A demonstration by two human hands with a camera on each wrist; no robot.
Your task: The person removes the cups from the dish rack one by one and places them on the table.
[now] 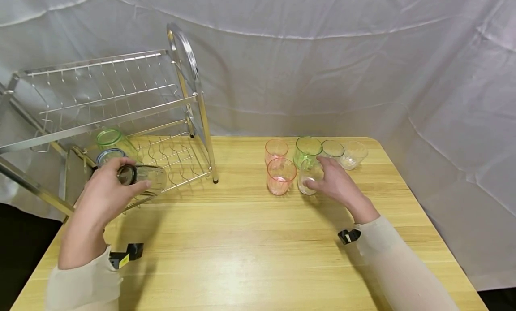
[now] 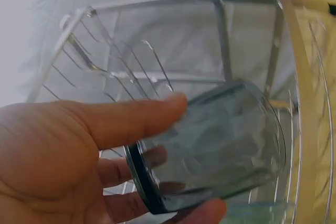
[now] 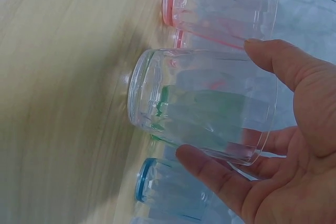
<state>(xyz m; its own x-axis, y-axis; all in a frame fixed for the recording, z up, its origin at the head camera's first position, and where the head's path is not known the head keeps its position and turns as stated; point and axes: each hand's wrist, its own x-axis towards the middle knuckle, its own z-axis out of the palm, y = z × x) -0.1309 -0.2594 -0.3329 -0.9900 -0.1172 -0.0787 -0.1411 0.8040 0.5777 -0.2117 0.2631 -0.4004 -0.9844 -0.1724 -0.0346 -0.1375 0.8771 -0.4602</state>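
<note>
Wooden table: The pale top [image 1: 242,244] fills the lower frame, its level surface giving the glasses at centre right a base to stand upright.
Metal rack: Two wire tiers [image 1: 101,123] rise at upper left; on the lower one, a green glass [image 1: 124,146] and a blue-ringed glass [image 1: 110,154] lean over, the wires apparently cradling them.
Left hand: At centre left, it [image 1: 105,185] grips the smoky glass [image 1: 154,178] near its thick base, tipped sideways, likely leaving the rim end unobstructed.
Right hand: At centre right, it [image 1: 336,181] holds the clear glass [image 3: 202,103], thumb and fingers on opposite sides near the rim, apparently to steady the upright wall; whether its base bears on the table is hard to tell.
Neighbouring glasses: Two red tumblers [image 1: 281,177] stand left of it, a green tumbler [image 1: 307,153] just behind.
</note>
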